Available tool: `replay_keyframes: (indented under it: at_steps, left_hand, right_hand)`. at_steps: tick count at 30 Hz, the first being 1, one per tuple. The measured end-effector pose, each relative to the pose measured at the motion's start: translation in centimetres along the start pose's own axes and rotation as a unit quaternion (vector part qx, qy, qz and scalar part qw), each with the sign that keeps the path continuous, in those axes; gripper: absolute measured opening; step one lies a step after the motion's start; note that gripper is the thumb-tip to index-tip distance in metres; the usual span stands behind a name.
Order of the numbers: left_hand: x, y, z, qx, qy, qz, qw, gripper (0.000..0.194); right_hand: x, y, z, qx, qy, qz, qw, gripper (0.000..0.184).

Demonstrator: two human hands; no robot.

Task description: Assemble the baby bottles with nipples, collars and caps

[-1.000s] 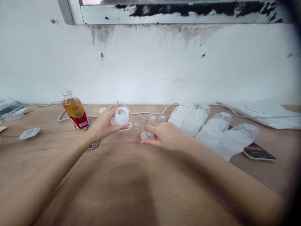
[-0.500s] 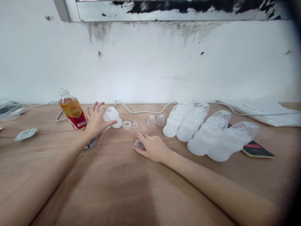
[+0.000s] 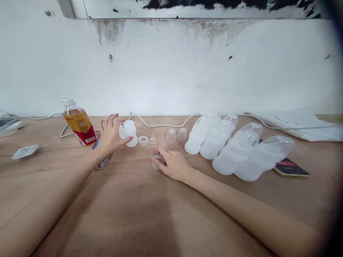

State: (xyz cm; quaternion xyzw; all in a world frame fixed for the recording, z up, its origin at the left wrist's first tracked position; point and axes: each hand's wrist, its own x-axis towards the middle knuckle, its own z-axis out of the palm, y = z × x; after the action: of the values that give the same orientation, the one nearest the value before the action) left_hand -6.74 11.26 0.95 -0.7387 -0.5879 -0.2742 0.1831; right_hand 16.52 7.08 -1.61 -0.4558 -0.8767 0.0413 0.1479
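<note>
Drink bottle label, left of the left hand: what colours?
The label is golden yellow above, red below; it shows in the head view.

Bright wall [image 3: 166,71], soft shadows, dark right edge

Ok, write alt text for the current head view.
A person's right hand holds a clear round plastic piece on a brown wooden table; the left hand spreads open by a rounded white plastic bottle. Clear-capped white bottles stand farther right.
</note>
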Motion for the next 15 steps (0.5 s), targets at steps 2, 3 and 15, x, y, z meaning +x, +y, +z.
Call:
replay_keyframes:
  at_steps: [2,3,15]
  left_hand:
    - [-0.1,0.5,-0.4,-0.008,0.022,0.008,1.0,0.063]
    - [-0.3,1.0,-0.6,-0.015,0.04,0.019,0.999,0.063]
    - [-4.1,8.2,1.8,-0.288,-0.177,0.108,0.935,0.038]
  right_hand:
    - [0.1,0.2,0.0,0.0,-0.001,0.002,1.0,0.023]
    - [0.2,0.2,0.1,-0.002,-0.002,0.003,1.0,0.022]
    - [1.0,0.7,1.5,0.005,0.046,0.005,0.999,0.02]
